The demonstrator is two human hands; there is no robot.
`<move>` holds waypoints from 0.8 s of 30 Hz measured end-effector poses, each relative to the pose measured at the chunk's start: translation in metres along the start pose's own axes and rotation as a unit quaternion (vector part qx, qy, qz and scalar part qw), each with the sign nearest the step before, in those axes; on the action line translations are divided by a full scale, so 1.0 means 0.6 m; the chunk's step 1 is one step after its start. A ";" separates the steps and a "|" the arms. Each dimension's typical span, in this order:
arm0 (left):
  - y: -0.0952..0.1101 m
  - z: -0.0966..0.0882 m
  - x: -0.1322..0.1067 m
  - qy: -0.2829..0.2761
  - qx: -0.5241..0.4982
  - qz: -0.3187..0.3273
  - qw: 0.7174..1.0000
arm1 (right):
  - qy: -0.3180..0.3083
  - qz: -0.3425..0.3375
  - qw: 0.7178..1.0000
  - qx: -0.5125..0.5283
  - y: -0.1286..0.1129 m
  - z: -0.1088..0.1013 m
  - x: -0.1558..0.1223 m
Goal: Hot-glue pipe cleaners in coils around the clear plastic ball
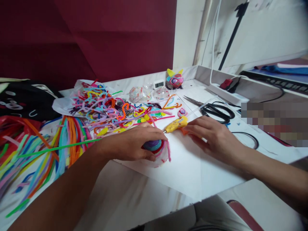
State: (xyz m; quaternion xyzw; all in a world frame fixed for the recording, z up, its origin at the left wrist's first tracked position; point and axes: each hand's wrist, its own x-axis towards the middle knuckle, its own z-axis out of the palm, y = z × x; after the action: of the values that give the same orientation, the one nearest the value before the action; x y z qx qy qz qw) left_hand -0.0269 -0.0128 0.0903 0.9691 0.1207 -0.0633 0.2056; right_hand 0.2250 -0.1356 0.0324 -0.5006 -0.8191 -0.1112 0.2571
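My left hand (136,142) is wrapped round a clear plastic ball (157,160) partly covered with coiled pipe cleaners (154,145) in blue, purple and red. A pink pipe cleaner (168,150) hangs loose from its right side. My right hand (209,136) has its fingers on the orange part of a yellow glue gun (176,124), low over the white paper. The metal nozzle points left, towards the ball and my left fingertips. A pale glue stick (196,109) sticks out behind the glue gun. My left palm hides part of the ball.
Black-handled scissors (216,110) lie beyond my right hand. Cut pipe cleaners (103,102) are heaped on a plastic bag, with long pipe cleaners (69,138) at left. A decorated ball with yellow ears (175,80), a small timer (159,84) and clear shells (138,94) stand at the back.
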 end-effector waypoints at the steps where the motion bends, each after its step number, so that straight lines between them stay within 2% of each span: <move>1: 0.000 0.000 0.000 -0.002 0.000 -0.003 1.000 | -0.008 0.005 1.000 -0.009 0.008 -0.002 0.002; 6: -0.002 0.002 -0.003 -0.012 -0.002 -0.002 1.000 | -0.041 0.025 0.999 -0.022 0.035 -0.005 0.010; 14: 0.001 0.004 -0.006 -0.015 -0.002 0.008 1.000 | -0.050 0.042 0.997 -0.041 0.053 0.000 0.015; 19: 0.006 0.002 -0.005 -0.022 -0.011 -0.008 1.000 | -0.147 0.081 0.983 -0.080 0.072 -0.007 0.038; 24: 0.006 0.002 -0.003 -0.013 -0.018 -0.013 1.000 | -0.187 0.116 0.973 -0.074 0.075 -0.011 0.051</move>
State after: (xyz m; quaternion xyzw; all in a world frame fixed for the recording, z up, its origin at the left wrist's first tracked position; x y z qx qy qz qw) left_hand -0.0280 -0.0171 0.0907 0.9628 0.1313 -0.0768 0.2234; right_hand 0.2553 -0.0938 0.0509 -0.6220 -0.7783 -0.0454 0.0730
